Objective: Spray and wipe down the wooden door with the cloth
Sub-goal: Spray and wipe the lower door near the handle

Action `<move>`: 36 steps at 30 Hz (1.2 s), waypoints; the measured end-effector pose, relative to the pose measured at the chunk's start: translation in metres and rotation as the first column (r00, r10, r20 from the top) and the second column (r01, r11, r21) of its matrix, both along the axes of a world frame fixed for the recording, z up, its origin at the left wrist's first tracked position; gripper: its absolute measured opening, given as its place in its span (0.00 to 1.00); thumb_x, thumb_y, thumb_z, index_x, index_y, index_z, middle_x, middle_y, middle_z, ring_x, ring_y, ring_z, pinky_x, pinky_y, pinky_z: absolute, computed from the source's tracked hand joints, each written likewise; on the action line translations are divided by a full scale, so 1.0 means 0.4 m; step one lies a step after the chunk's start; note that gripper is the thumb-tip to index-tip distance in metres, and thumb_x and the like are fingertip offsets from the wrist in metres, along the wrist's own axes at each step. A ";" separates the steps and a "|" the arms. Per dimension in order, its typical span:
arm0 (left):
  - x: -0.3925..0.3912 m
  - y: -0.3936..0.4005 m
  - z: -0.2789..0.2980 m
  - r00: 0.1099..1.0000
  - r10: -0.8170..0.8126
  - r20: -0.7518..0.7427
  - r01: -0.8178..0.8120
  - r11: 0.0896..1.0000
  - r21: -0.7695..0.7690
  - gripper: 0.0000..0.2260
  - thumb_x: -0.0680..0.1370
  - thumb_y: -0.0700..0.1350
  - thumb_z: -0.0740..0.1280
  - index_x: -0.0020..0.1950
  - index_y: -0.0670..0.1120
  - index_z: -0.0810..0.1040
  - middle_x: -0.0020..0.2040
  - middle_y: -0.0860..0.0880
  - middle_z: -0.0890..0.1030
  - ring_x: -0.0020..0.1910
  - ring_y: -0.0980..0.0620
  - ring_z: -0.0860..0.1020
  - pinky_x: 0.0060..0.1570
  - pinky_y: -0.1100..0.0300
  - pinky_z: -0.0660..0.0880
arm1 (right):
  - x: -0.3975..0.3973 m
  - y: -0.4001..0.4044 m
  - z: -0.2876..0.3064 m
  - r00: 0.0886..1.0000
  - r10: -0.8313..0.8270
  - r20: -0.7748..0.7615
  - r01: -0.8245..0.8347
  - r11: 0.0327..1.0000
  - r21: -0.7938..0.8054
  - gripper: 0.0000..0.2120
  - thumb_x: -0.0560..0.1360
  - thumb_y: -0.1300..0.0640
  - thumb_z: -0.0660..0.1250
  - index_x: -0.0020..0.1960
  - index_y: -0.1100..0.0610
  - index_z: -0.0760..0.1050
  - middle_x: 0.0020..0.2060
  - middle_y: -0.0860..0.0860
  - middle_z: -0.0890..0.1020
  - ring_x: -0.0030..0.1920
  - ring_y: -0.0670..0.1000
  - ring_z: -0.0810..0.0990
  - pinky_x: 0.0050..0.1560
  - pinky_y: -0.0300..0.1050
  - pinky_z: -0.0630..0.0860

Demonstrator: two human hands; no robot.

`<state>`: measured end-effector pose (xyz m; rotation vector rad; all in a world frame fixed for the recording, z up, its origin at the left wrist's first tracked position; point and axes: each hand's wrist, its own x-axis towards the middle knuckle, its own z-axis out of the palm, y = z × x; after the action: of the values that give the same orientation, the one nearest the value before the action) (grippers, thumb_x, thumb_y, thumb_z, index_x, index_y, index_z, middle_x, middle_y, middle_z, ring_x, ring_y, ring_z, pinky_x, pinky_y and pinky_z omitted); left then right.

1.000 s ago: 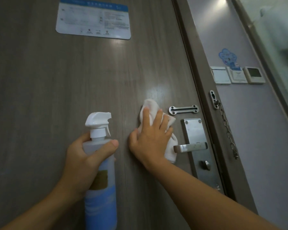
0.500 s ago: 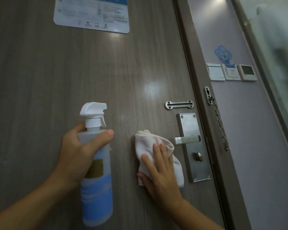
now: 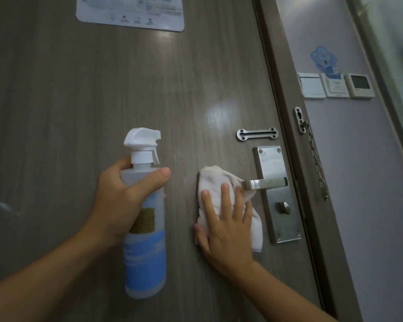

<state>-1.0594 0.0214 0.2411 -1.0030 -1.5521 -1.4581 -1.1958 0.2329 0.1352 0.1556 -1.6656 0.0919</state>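
Against door [image 3: 79, 112] — bottle [image 3: 146, 240], cloth [image 3: 215, 182].

A pale lilac wall [image 3: 358, 182] fills the three o'clock side beside a dark door frame [image 3: 289, 112]. Three white wall panels [image 3: 335, 86] sit in a row at two o'clock, under a blue sticker [image 3: 323, 57]. A security chain [image 3: 314, 156] hangs from the frame. Overhead light glares off the surface near centre; a glass pane [image 3: 396, 43] edges one o'clock.
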 end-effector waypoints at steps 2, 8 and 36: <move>0.000 0.009 0.005 1.000 -0.003 -0.009 0.003 1.000 0.003 0.23 0.63 0.57 0.75 0.47 0.41 0.79 0.37 0.41 0.83 0.35 0.42 0.85 0.33 0.57 0.81 | -0.001 -0.016 0.056 0.999 0.030 0.012 -0.029 0.996 -0.082 0.37 0.82 0.34 0.55 0.86 0.46 0.50 0.85 0.60 0.48 0.84 0.69 0.46 0.78 0.72 0.51; 0.011 0.035 0.016 0.999 -0.011 -0.031 0.012 1.000 0.005 0.25 0.61 0.58 0.75 0.47 0.39 0.79 0.39 0.38 0.82 0.35 0.42 0.84 0.32 0.58 0.81 | 0.000 -0.030 0.251 0.994 0.110 -0.023 -0.112 0.950 -0.291 0.35 0.82 0.37 0.52 0.86 0.45 0.50 0.85 0.58 0.47 0.83 0.68 0.43 0.77 0.77 0.50; -0.049 -0.051 -0.106 0.941 0.326 0.090 -0.334 0.938 0.095 0.23 0.61 0.61 0.76 0.48 0.49 0.81 0.40 0.49 0.85 0.39 0.48 0.85 0.41 0.49 0.83 | 0.027 -0.079 0.140 0.990 0.132 0.049 -0.114 0.956 -0.272 0.34 0.80 0.38 0.52 0.85 0.41 0.51 0.85 0.57 0.46 0.83 0.69 0.45 0.75 0.77 0.52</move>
<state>-1.0788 0.0011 0.1985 -0.5948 -1.5850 -1.3358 -1.1851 0.2014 0.1913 0.0508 -1.6916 0.4197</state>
